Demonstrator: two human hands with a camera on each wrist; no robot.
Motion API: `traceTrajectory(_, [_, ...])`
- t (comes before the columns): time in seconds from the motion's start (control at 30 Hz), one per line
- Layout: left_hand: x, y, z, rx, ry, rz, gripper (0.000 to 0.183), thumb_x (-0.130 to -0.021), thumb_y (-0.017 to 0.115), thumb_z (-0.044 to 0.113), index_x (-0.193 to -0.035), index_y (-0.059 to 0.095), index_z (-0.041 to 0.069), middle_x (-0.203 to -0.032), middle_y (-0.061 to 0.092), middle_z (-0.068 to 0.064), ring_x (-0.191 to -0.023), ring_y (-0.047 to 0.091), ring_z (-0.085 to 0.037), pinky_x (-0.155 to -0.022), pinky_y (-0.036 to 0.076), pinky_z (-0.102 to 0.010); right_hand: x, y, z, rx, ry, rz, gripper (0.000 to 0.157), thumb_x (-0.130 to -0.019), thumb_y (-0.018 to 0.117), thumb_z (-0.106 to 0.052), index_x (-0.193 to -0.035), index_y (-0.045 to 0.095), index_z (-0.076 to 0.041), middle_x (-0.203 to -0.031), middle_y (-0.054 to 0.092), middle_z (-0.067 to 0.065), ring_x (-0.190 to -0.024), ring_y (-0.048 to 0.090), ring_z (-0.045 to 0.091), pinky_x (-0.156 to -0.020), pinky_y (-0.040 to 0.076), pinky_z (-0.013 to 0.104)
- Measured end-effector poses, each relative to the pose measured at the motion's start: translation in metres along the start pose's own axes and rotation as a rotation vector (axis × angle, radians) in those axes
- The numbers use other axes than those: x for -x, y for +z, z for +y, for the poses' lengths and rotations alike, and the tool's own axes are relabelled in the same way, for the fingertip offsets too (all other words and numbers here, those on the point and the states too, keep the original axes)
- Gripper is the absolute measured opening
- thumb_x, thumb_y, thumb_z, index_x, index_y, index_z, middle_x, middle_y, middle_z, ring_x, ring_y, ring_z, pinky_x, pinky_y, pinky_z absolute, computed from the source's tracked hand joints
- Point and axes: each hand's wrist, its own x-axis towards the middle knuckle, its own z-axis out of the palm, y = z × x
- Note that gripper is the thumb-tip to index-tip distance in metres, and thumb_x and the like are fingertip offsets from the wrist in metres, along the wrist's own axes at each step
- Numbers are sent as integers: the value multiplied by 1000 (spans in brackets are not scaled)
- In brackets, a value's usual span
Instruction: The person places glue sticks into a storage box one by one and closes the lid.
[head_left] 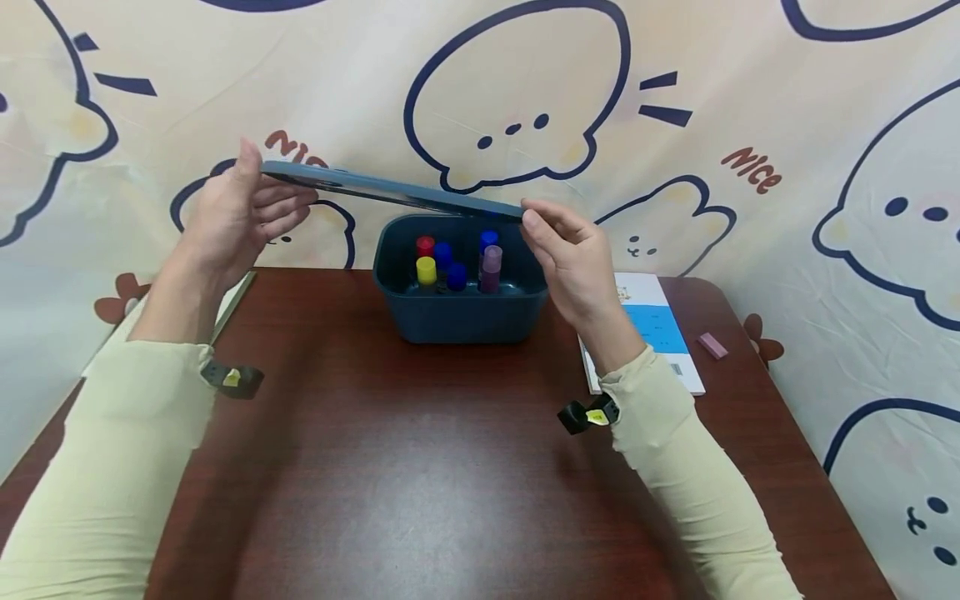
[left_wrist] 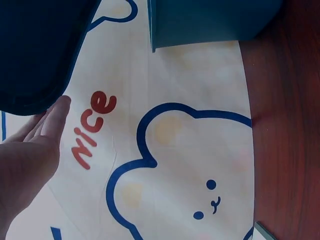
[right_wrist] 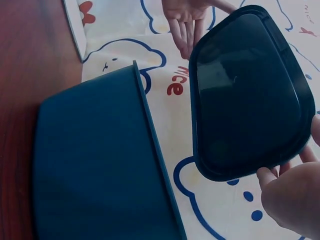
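A flat dark teal lid (head_left: 405, 192) is raised above the teal bin (head_left: 461, 321), its left end higher than its right. My right hand (head_left: 566, 258) pinches the right end of the lid between thumb and fingers. At the other end, my left hand (head_left: 232, 217) touches the lid's edge, its thumb up and its fingers straight. The right wrist view shows the lid's rimmed underside (right_wrist: 250, 95). Several small capped tubes stand in the bin, among them a red one (head_left: 425, 246), a yellow one (head_left: 426, 271) and a purple one (head_left: 491, 268).
A white and blue booklet (head_left: 656, 329) lies on the brown table (head_left: 420, 467), right of the bin. Beyond it is a small pink block (head_left: 712, 346). A pale flat item (head_left: 232, 304) lies under the left forearm. A cartoon-printed cloth (head_left: 337, 92) hangs behind the table.
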Motion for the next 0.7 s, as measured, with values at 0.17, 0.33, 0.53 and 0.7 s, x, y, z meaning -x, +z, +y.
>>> traceTrajectory(0.17, [-5, 5, -5, -2, 56, -47, 45, -100, 61, 40, -120, 70, 0, -121, 71, -10, -104, 72, -20, -87, 55, -31, -4, -6, 4, -26, 52, 32, 21, -101, 61, -4, -115, 75, -5, -131, 55, 11, -125, 54, 26, -112, 41, 40])
traceTrajectory(0.33, [-6, 5, -10, -1, 63, -55, 45, -99, 64, 36, -120, 69, -3, -116, 72, -11, -103, 72, -19, -88, 53, -31, -5, -14, 6, 13, 101, 34, 38, -102, 59, -7, -137, 58, 6, -136, 54, 14, -126, 56, 28, -109, 44, 38])
traceTrajectory(0.53, [-6, 3, -19, 4, 7, -108, 40, -101, 59, 35, -122, 71, 3, -127, 66, -9, -114, 66, -17, -97, 48, -30, -6, -22, 2, 117, 61, 18, 36, -101, 60, -6, -135, 61, 5, -131, 57, 13, -125, 56, 28, -109, 44, 41])
traceTrajectory(0.7, [-10, 1, -28, -45, -12, -186, 47, -102, 56, 29, -138, 61, -1, -141, 54, -12, -124, 59, -17, -104, 42, -29, -5, -34, 2, 197, 39, -1, 35, -100, 62, -6, -134, 64, 0, -131, 58, 14, -121, 59, 26, -106, 47, 37])
